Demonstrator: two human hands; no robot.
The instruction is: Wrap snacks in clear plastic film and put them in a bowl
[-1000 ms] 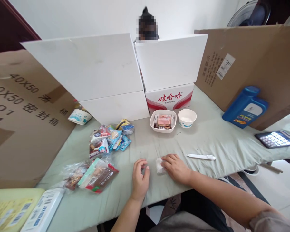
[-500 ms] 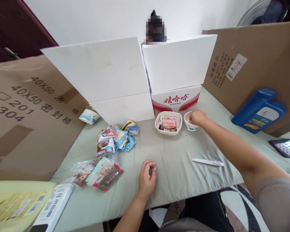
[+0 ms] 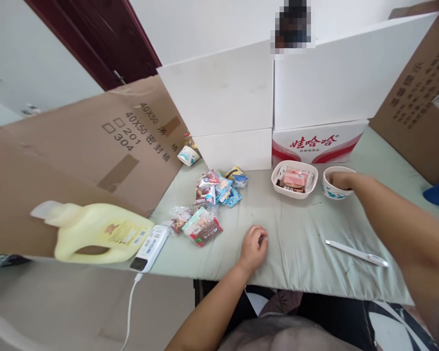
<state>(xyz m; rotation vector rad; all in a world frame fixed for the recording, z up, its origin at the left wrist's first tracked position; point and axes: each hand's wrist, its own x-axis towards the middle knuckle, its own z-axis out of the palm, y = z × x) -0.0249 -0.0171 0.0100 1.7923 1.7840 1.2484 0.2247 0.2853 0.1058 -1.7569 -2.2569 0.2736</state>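
Two bare hands are seen over a table covered in pale green cloth (image 3: 289, 224). At the right of the frame, the right hand (image 3: 344, 180) is held with its fingers inside a white paper cup with a blue-green print (image 3: 333, 194); the fingertips are hidden by the wall, so whether anything is grasped cannot be told. At lower centre, the left hand (image 3: 254, 247) is rested on the cloth, relaxed and released, its fingers loosely curled.

Just left of the cup, a white rounded-square plastic tray (image 3: 296, 196) is filled with wrapped snacks. Below the cup, a slim white plastic tool (image 3: 356, 253) is laid slantwise, near the right forearm. Behind tray and cup, the way is closed off by a white-and-red printed carton (image 3: 318, 144) and tall white panels (image 3: 219, 87), above which another person's blurred head (image 3: 293, 27) is seen.

Left of centre, colourful plastic snack packets (image 3: 207, 195) are heaped. At lower left, a pale yellow handled plastic bottle (image 3: 89, 222) is laid beside a white oblong device (image 3: 152, 246). The left side is walled by brown printed cardboard (image 3: 66, 161).
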